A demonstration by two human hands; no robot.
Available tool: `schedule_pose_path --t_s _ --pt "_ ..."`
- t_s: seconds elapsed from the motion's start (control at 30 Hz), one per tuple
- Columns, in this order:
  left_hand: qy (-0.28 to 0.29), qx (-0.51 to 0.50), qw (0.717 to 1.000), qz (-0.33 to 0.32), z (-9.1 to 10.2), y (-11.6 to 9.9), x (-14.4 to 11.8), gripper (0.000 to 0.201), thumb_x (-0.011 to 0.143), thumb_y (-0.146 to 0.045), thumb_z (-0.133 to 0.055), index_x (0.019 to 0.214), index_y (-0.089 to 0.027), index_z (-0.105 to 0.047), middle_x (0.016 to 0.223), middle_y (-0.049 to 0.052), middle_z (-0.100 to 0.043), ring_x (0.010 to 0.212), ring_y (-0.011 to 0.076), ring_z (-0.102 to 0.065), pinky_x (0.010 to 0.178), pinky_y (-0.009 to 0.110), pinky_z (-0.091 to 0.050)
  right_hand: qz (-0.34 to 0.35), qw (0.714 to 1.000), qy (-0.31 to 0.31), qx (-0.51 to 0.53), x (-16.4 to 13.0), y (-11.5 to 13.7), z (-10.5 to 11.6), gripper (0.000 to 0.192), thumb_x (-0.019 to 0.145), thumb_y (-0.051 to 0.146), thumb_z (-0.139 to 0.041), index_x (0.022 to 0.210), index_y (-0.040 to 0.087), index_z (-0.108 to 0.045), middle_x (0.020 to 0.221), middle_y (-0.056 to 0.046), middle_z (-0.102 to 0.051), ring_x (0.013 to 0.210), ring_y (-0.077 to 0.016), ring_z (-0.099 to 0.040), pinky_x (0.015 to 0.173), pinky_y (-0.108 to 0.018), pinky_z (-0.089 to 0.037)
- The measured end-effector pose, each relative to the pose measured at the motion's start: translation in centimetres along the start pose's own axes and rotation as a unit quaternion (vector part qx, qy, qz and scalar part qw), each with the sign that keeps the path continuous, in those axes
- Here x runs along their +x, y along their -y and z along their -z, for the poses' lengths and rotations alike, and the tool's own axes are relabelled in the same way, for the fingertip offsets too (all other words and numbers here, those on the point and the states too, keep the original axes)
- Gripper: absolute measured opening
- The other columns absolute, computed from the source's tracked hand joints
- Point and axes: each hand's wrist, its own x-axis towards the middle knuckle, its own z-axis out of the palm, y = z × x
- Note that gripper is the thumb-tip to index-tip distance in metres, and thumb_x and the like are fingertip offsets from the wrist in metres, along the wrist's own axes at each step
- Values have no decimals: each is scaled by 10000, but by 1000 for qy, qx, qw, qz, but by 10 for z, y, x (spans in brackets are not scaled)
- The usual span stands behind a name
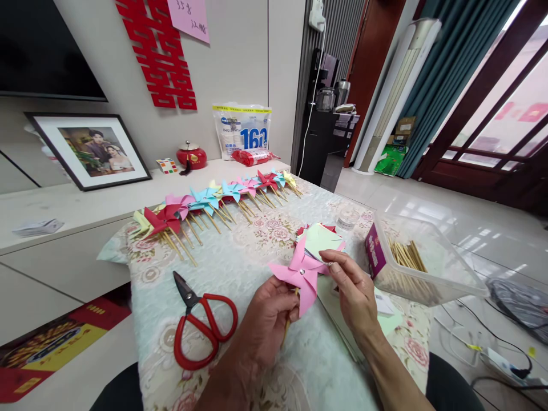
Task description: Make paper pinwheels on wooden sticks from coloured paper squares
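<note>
My left hand (268,317) grips the wooden stick of a pink paper pinwheel (298,274) held just above the table. A silver pin sits at the pinwheel's centre. My right hand (353,288) pinches the pinwheel's right blade between thumb and fingers. Under the pinwheel lies a stack of coloured paper squares (322,237), pale green on top. A long row of finished pinwheels (214,200) in red, pink, blue and yellow lies across the far side of the table.
Red-handled scissors (201,325) lie left of my hands on the floral tablecloth (240,268). A clear plastic box (422,257) with wooden sticks stands at the right. A small round container (347,220) is behind the paper. Cables lie on the floor at right.
</note>
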Motion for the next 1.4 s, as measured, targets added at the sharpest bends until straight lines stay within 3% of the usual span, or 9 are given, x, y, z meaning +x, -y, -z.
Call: schedule_pose_path --t_s 0.2,0.47,0.93,1.17,1.4 --pt "16 -29 999 37 1 -2 -2 250 600 -47 -698 836 -123 -661 717 -21 -542 572 57 -385 502 208 -256 -9 999 40 -16 0 2 -1 284 858 246 -657 1133 277 -724 1163 -54 -729 1106 -254 -647 961 -398 -487" --pt "-2 10 1000 26 -3 6 -1 236 573 -65 -684 795 -131 -643 646 -37 -518 523 54 -355 496 231 -236 -69 997 30 -1 2 4 -4 188 788 268 -671 949 216 -753 932 -55 -770 866 -232 -691 787 -352 -536" --pt "4 17 999 28 -2 6 -1 230 585 -70 -700 801 -130 -650 663 -31 -513 538 57 -367 495 233 -232 -17 998 29 -54 0 7 -7 105 794 219 -681 868 219 -755 823 -22 -749 729 -186 -664 661 -287 -516" --pt "13 19 999 30 -2 7 0 227 600 -56 -675 813 -129 -647 667 -30 -516 534 55 -356 499 236 -224 -42 998 28 -46 1 10 -8 110 819 313 -715 855 214 -746 787 -24 -740 702 -182 -644 634 -282 -503" --pt "7 17 999 34 -2 6 -2 247 577 -42 -656 809 -128 -653 652 -35 -499 536 58 -353 493 232 -221 -43 998 30 -46 0 9 -8 74 808 269 -696 827 208 -735 748 -7 -719 665 -172 -631 608 -270 -489"
